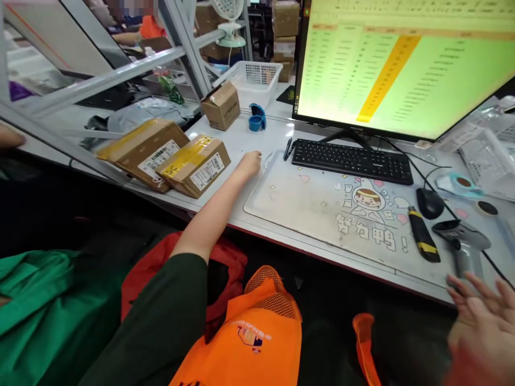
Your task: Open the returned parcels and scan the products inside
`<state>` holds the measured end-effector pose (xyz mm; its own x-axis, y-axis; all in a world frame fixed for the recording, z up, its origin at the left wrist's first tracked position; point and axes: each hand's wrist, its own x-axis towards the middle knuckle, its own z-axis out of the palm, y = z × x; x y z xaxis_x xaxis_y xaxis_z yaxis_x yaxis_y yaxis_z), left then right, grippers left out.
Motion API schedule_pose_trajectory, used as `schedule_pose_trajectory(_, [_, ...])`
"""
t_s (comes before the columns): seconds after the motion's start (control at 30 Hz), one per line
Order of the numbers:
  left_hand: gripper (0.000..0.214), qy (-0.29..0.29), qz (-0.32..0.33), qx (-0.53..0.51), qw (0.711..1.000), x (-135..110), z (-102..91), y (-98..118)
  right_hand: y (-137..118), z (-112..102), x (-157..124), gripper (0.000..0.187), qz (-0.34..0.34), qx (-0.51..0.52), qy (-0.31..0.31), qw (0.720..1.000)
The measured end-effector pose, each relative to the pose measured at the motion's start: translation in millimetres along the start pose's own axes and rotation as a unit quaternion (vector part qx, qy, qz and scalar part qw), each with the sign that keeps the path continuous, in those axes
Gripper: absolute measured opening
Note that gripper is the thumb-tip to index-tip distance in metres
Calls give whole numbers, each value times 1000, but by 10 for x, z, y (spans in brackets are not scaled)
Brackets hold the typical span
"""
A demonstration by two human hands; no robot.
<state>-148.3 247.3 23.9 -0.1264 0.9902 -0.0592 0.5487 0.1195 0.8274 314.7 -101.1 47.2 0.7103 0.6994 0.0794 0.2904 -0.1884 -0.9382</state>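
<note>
My left hand (251, 163) reaches over the white desk (225, 140), beside the left edge of the printed desk mat (306, 201). Its fingers are curled closed, and whatever they hold, if anything, is hidden. A small whitish strip (267, 160) lies just right of the fingertips. Two taped cardboard boxes with labels, a larger one (140, 155) and a smaller one (197, 167), lean together to the left of this hand. At the lower right, my right hand (480, 316) is open with fingers spread, slightly blurred, just below the grey barcode scanner (466, 246).
A black keyboard (352, 161), mouse (429, 203) and yellow-black box cutter (424, 236) lie below the monitor (402, 69). Behind are a small carton (221, 107), a blue round container (257, 119) and a white basket (257, 80). A metal frame (108, 78) borders the left. Another person's hand (10, 137) shows far left.
</note>
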Motion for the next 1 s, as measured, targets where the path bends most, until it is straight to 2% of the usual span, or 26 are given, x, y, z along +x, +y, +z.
schedule_pose_trajectory(0.07, [33,1,-13,23,1000,183,93,159,167,134,-55,47,-40,41,-16,998])
schedule_pose_trajectory(0.13, [32,3,-26,45,999,243,146,300,303,192,-86,53,-14,70,-49,996])
schedule_pose_trajectory(0.2, [30,1,-24,53,998,189,132,421,404,212,-97,66,6,107,-49,993])
schedule_pose_trajectory(0.27, [27,-6,-4,47,999,-13,86,522,463,256,-112,70,19,132,-48,990])
schedule_pose_trajectory(0.33, [27,-25,29,32,999,-402,92,591,465,377,-159,61,8,112,-78,991])
schedule_pose_trajectory(0.37, [29,-40,48,21,998,-666,141,607,441,473,-198,56,-26,86,-108,990])
schedule_pose_trajectory(0.43, [32,-87,82,-4,993,-1281,350,597,342,722,-300,53,-161,26,-178,970])
schedule_pose_trajectory(0.5, [38,-153,100,-37,983,-1914,660,544,198,987,-412,59,-329,-25,-235,914])
schedule_pose_trajectory(0.53, [40,-209,107,-105,966,-2201,817,513,123,1096,-461,64,-398,-46,-251,881])
schedule_pose_trajectory(0.6, [48,-292,92,-224,925,-2667,1073,465,0,1214,-532,72,-482,-82,-265,832])
schedule_pose_trajectory(0.63, [51,-316,77,-277,904,-2837,1159,456,-39,1210,-555,73,-501,-95,-264,819])
schedule_pose_trajectory(0.67, [53,-332,63,-311,889,-2962,1222,459,-59,1164,-574,72,-509,-106,-262,813])
schedule_pose_trajectory(0.73, [55,-355,46,-336,871,-3083,1329,495,-44,983,-624,65,-493,-124,-271,817])
schedule_pose_trajectory(0.83, [48,-402,64,-317,857,-3068,1600,578,102,629,-691,56,-435,-129,-271,849])
schedule_pose_trajectory(0.93, [36,-437,58,-340,831,-3059,1983,596,353,118,-610,56,-387,-146,-198,889])
schedule_pose_trajectory(1.0, [36,-450,15,-367,814,-3096,2179,528,515,-431,-495,51,-326,-183,-101,922])
